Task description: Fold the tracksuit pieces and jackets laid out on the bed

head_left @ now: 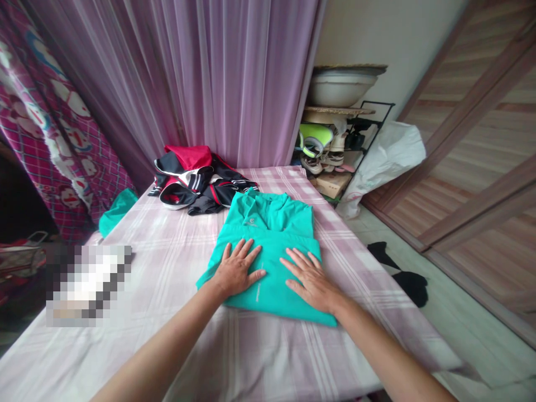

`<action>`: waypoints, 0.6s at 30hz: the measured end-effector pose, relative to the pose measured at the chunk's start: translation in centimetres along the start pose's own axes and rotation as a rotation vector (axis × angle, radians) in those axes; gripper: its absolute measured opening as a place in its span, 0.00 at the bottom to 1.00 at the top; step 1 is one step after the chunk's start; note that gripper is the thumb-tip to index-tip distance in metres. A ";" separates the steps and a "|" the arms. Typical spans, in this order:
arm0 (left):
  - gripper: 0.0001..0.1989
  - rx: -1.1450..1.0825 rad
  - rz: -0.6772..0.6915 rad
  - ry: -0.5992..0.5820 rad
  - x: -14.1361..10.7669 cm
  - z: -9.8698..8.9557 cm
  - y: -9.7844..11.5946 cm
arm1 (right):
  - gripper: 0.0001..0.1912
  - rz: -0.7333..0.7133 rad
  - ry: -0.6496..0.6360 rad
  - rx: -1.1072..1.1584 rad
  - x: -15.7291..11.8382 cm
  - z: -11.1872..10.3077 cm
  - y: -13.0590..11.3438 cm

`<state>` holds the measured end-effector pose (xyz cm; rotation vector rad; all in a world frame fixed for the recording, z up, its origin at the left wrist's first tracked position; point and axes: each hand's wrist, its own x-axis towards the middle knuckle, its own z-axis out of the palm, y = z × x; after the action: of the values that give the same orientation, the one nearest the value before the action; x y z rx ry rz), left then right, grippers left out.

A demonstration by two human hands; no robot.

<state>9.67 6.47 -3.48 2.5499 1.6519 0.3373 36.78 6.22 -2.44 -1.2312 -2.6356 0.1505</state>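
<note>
A teal jacket (272, 257) lies folded on the checked cloth of the table (167, 335), its collar end pointing away from me. Small pale logos show on its upper part and on its folded lower panel. My left hand (237, 271) rests flat on the jacket's left half, fingers spread. On the right half, my right hand (312, 279) also lies flat with fingers apart, close to the side edge. Neither hand grasps the fabric. Beyond the jacket sits a crumpled pile of dark navy, red and white clothes (196, 181), nearly touching its far left corner.
Purple curtains (201, 84) hang behind the table. A rack with shoes (330, 156) and a white basin (343, 86) stands at the back right, near a white bag (385, 162). Black items (412, 287) lie on the floor. A blurred-out object (90, 285) is on the left.
</note>
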 end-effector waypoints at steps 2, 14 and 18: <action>0.35 -0.032 0.044 -0.015 0.0 -0.3 -0.7 | 0.28 0.022 -0.015 0.014 -0.3 1.2 1.0; 0.19 -0.333 0.083 0.030 -3.7 -3.4 -4.6 | 0.49 -0.068 -0.234 0.338 -5.3 -0.9 4.1; 0.24 -0.335 0.108 -0.148 -5.4 -5.0 -6.4 | 0.57 -0.023 -0.322 0.298 -6.3 -1.9 3.9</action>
<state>0.70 3.92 -0.56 2.3541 1.2868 0.3854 44.05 3.93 -2.34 -1.1544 -2.7518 0.7669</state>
